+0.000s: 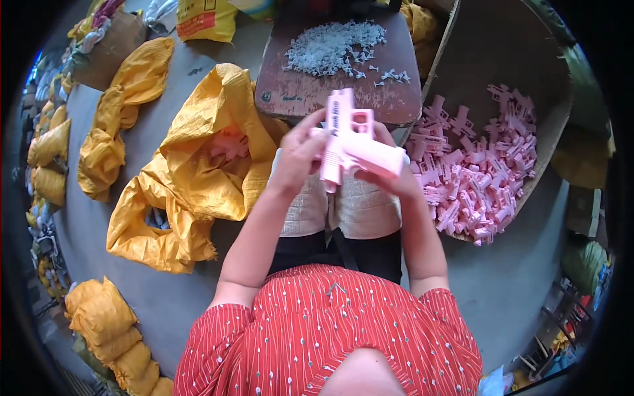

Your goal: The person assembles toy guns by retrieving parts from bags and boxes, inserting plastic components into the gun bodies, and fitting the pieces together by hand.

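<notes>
The left hand (pixel 299 156) and right hand (pixel 398 183) both hold a pink toy pistol (pixel 341 142), its long axis pointing forward from the body, grip slanting right. Ahead is the near edge of a worn stool (pixel 281 96); rightward, a carton's wall (pixel 508 53); leftward, a yellow sack (pixel 191 122), grey floor (pixel 165 300) nearer the body.

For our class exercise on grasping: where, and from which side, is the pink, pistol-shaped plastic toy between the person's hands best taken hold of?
Probably by the blocky grip of the pink, pistol-shaped plastic toy, coming from the right: it juts rightward from the long barrel section, looking thick enough to wrap. The right hand lies partly behind it; the left hand holds the toy's left side.
</notes>
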Demonstrator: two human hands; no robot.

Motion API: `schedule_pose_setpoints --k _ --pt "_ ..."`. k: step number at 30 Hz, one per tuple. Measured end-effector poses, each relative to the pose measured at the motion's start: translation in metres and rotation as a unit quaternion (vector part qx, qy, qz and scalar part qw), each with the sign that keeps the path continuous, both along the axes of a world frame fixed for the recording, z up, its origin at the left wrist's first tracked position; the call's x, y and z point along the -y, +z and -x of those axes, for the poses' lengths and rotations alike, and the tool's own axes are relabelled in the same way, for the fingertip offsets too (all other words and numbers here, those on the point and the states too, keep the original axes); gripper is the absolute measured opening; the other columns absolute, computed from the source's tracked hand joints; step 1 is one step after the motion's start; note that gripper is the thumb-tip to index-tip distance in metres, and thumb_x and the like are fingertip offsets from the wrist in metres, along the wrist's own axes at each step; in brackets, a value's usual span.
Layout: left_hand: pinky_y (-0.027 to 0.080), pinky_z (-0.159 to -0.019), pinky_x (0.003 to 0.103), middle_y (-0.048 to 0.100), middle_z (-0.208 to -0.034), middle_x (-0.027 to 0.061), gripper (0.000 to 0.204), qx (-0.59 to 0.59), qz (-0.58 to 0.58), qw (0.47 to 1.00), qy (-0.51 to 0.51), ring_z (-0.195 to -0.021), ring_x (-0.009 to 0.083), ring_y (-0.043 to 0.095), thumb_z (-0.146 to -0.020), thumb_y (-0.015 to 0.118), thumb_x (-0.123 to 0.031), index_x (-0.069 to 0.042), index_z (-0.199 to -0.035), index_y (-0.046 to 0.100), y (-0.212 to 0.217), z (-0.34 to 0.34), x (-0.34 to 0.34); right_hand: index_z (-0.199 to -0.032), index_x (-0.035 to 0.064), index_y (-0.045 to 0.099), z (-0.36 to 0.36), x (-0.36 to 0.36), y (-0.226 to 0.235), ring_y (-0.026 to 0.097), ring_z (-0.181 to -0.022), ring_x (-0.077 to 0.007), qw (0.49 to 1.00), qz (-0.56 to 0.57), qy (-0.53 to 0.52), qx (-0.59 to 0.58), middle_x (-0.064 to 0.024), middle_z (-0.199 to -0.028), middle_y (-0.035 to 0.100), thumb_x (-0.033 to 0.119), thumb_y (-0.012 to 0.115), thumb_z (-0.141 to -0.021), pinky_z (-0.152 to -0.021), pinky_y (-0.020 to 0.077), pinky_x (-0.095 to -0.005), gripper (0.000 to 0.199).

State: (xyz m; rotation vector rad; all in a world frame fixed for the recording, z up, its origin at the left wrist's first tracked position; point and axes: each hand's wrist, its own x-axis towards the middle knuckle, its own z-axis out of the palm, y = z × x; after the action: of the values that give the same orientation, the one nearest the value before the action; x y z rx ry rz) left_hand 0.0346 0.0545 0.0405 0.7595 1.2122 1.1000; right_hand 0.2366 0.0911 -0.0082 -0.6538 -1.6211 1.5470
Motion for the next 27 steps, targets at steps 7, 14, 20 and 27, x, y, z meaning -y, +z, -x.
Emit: schedule_pose_setpoints --k 7,14,20,27 --pt "0.056 -0.067 0.034 0.071 -0.081 0.0153 0.053 -0.400 -0.141 0.906 0.009 -0.074 0.0224 0.072 -0.090 0.064 -0.020 -0.009 -0.140 0.052 -0.005 0.036 0.038 -0.109 0.0047 0.068 -0.019 -0.119 -0.062 0.067 -0.103 -0.0244 0.897 -0.198 -0.241 0.314 -0.0119 -0.110 0.068 0.003 0.063 -0.089 -0.090 0.0510 -0.0350 0.021" --pt "0.054 -0.055 0.049 0.069 -0.073 0.0155 0.059 -0.614 -0.162 0.769 -0.075 -0.057 0.0351 0.066 -0.085 0.059 -0.023 -0.012 -0.142 0.048 -0.055 -0.023 0.045 -0.091 0.0069 0.065 -0.006 -0.140 -0.083 0.064 -0.092 -0.0348 0.790 -0.348 -0.263 0.431 -0.0130 -0.096 0.063 0.008 0.059 -0.086 -0.081 0.0516 -0.0439 0.008" --pt "0.054 -0.057 0.047 0.068 -0.070 0.0169 0.049 -0.613 -0.164 0.771 -0.061 -0.060 0.0355 0.067 -0.085 0.061 -0.025 -0.012 -0.133 0.058 -0.059 -0.028 0.043 -0.090 0.0051 0.064 -0.023 -0.125 -0.084 0.064 -0.090 -0.0381 0.776 -0.354 -0.264 0.450 -0.0166 -0.095 0.064 0.006 0.057 -0.085 -0.078 0.0518 -0.0471 0.008" --pt "0.053 -0.059 0.050 0.068 -0.073 0.0179 0.044 -0.520 -0.162 0.838 -0.027 -0.063 0.0383 0.066 -0.089 0.060 -0.034 -0.010 -0.125 0.062 -0.030 -0.005 0.053 -0.090 0.0018 0.068 -0.008 -0.048 -0.026 0.067 -0.087 -0.0291 0.927 -0.184 -0.156 0.288 -0.0135 -0.096 0.065 0.002 0.066 -0.082 -0.076 0.0541 -0.0359 0.008"
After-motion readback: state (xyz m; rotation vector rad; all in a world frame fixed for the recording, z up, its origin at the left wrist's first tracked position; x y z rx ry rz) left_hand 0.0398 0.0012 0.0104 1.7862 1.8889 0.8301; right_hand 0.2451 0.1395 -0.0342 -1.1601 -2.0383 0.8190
